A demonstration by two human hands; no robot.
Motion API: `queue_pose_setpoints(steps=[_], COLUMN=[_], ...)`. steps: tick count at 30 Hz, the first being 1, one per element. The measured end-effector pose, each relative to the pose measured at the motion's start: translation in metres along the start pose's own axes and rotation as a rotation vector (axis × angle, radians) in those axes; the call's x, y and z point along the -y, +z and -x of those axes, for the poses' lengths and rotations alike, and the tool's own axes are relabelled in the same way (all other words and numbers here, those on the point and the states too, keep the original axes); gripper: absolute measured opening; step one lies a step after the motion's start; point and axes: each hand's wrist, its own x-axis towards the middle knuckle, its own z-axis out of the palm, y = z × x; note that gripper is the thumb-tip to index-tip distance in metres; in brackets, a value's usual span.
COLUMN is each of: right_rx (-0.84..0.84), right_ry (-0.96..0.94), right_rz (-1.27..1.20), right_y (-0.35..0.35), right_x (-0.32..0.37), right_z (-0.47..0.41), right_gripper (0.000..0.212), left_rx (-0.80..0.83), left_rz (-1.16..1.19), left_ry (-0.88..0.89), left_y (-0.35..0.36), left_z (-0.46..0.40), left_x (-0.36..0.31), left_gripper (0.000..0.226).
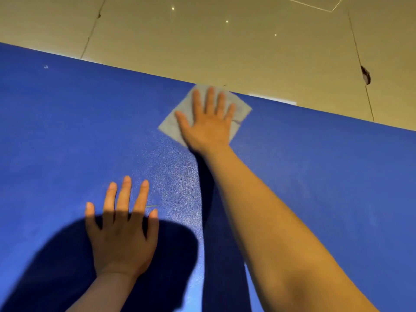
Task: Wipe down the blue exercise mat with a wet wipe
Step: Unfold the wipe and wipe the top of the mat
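Observation:
The blue exercise mat (315,176) fills most of the view, lying flat on the floor. A pale grey wet wipe (171,124) lies spread on it at the mat's far edge. My right hand (207,122) presses flat on the wipe with straight, spread fingers, arm stretched forward. My left hand (122,230) rests flat on the mat nearer to me, fingers spread, holding nothing. A damp sheen shows on the mat between the two hands.
Beyond the mat's far edge lies a glossy beige tiled floor (225,46) with dark grout lines. A chipped dark spot (365,75) marks one joint at the right. A small white speck (46,67) sits on the mat at far left.

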Motion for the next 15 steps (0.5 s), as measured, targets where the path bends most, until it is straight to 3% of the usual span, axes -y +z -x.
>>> queue_pose_setpoints(steps=[2, 4, 10, 15], right_rx=[0.043, 0.036, -0.029, -0.018], right_ry=[-0.207, -0.296, 0.239, 0.511], right_rz=[-0.015, -0.03, -0.114, -0.13], right_y=[-0.001, -0.005, -0.016, -0.008], right_x=[0.01, -0.018, -0.149, -0.119], right_z=[0.01, 0.009, 0.026, 0.024], right_gripper=[0.073, 0.071, 0.071, 0.072], left_rx=[0.009, 0.02, 0.07, 0.056], left_rz=[0.014, 0.019, 0.017, 0.018], left_ry=[-0.011, -0.025, -0.025, -0.013], left_y=[0.0, -0.002, -0.004, -0.002], left_z=[0.001, 0.001, -0.002, -0.001], left_x=[-0.001, -0.003, -0.001, -0.002], left_gripper=[0.056, 0.057, 0.056, 0.058])
